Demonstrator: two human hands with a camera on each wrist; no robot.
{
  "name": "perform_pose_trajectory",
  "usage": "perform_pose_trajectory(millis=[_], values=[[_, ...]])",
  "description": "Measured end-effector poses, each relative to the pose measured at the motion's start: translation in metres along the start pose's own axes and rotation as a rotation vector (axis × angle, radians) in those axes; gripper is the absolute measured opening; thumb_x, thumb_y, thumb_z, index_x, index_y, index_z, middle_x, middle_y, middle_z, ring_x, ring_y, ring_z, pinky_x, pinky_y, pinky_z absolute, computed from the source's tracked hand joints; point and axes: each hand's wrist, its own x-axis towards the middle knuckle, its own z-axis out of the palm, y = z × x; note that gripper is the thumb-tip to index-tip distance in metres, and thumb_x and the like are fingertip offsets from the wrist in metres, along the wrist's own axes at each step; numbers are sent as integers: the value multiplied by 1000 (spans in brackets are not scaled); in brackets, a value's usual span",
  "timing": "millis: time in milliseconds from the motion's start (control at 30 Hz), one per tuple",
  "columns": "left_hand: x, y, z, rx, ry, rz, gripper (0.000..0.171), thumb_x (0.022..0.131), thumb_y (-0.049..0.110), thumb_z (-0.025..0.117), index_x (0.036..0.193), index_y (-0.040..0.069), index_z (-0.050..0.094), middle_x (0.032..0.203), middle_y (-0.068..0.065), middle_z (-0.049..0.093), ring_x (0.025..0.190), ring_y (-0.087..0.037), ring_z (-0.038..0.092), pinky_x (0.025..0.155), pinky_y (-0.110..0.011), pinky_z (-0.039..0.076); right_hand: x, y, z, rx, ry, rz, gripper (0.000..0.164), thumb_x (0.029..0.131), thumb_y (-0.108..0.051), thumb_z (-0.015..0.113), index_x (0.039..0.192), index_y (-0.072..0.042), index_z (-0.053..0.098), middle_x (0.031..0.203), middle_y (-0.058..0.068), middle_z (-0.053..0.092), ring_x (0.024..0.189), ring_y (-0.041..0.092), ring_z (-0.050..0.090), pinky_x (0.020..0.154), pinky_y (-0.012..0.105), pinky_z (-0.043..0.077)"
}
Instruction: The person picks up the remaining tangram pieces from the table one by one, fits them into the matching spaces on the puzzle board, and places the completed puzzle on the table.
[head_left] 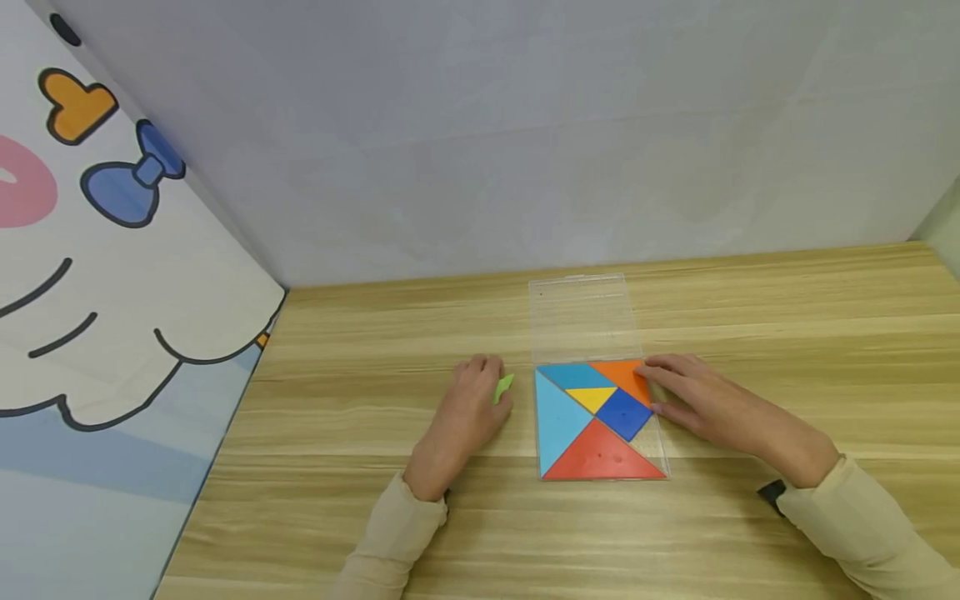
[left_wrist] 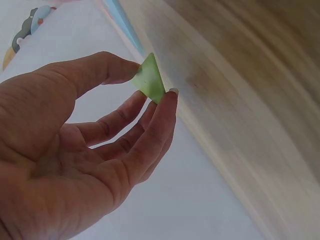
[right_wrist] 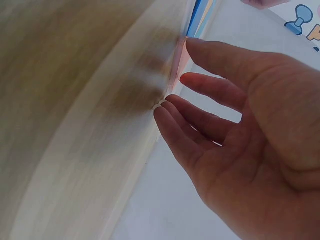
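Observation:
My left hand (head_left: 463,414) pinches a small green triangle (left_wrist: 150,80) between thumb and fingertips, left of a clear plastic tangram case (head_left: 651,443). Inside the case lie a light-blue triangle (head_left: 557,425), a red triangle (head_left: 600,458), a teal parallelogram (head_left: 573,376), a yellow triangle (head_left: 592,397), a blue square (head_left: 625,414) and an orange triangle (head_left: 628,377). A bare patch shows at the case's lower right corner. My right hand (head_left: 705,400) is at the case's right edge, fingertips by the orange triangle, fingers loosely bent in the right wrist view.
The case's clear lid (head_left: 585,321) lies folded back flat behind it on the wood-grain table (head_left: 360,367). A pale wall covering (head_left: 525,142) rises along the table's back edge. At the left hangs a cartoon-printed sheet (head_left: 112,317).

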Motion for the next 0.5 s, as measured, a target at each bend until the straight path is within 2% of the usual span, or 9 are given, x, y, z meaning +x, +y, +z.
perform_pose_trajectory(millis=[167,267,500], values=[[3,6,2,-5,43,55,17,87,-2,74,100,-4,63,95,-16,61,89,-36,60,79,-45,53,1,-1,0,-9,10,-7,47,91,-4,76,134,7,60,134,24,58,123,43,54,96,58,50],[4,12,2,1,46,79,17,88,0,75,101,-3,64,95,-17,62,89,-35,60,79,-43,54,1,-3,-1,-8,6,0,48,91,-5,76,135,7,60,134,25,58,123,44,54,96,58,50],[7,26,3,-11,-40,74,17,93,5,72,107,-1,65,104,-16,64,97,-31,59,84,-38,55,0,-5,-1,-4,3,8,48,91,-5,76,135,8,60,134,27,58,122,45,54,96,59,51]])
